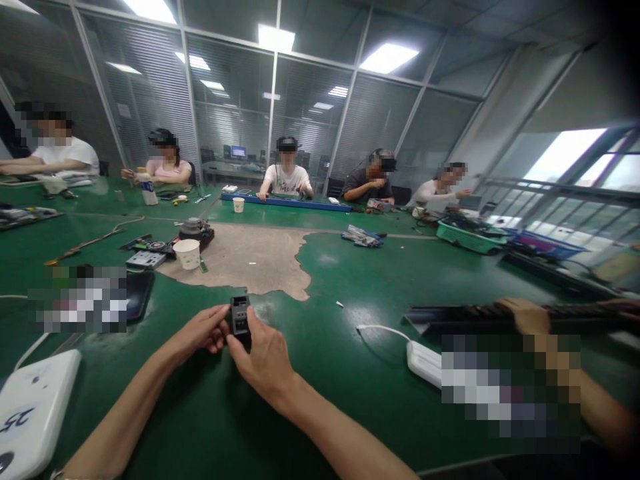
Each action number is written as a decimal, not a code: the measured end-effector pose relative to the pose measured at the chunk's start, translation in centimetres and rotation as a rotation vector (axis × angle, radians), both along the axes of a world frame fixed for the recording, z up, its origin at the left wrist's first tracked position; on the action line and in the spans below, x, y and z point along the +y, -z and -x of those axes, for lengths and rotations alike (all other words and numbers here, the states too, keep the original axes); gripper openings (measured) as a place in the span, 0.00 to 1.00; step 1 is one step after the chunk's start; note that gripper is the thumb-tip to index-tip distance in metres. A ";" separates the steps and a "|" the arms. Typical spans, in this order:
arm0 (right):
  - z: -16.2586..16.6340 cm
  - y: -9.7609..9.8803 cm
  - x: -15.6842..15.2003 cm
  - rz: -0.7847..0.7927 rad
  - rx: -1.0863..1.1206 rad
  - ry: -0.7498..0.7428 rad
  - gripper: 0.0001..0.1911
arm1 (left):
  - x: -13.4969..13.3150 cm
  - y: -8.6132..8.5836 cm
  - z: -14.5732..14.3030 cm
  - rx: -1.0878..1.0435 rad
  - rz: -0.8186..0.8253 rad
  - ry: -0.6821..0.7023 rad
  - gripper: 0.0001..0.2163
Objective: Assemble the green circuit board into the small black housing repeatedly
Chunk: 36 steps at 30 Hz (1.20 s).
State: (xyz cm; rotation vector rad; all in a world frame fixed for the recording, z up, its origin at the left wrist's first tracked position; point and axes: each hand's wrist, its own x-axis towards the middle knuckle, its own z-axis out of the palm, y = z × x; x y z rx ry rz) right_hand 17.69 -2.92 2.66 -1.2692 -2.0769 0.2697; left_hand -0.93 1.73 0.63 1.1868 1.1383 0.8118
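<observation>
A small black boxy part (240, 316) with a pale face is held upright just above the green table (350, 280), in front of me. My right hand (263, 358) wraps round its lower right side, thumb and fingers closed on it. My left hand (203, 328) pinches its left edge with the fingertips. Both forearms reach in from the bottom of the view.
A worn bare patch (250, 257) lies beyond the hands. A paper cup (189, 253), a black device (196, 230) and small parts sit at the left. A white box (30, 413) lies near left, a white adapter (424, 360) right. A co-worker's hand (520, 313) rests on a dark tray. Several people sit along the far side.
</observation>
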 end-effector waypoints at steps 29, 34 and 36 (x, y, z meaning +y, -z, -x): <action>-7.3 0.9 -0.1 0.064 -0.110 0.179 0.40 | 0.0 -0.2 0.0 0.177 -0.077 0.097 0.28; -7.1 1.3 0.0 0.032 -0.110 0.131 0.29 | -0.1 -0.3 -0.2 0.160 -0.051 0.076 0.32; -6.9 1.3 0.1 0.021 -0.087 0.138 0.27 | -0.1 -0.4 -0.3 0.159 -0.064 0.072 0.32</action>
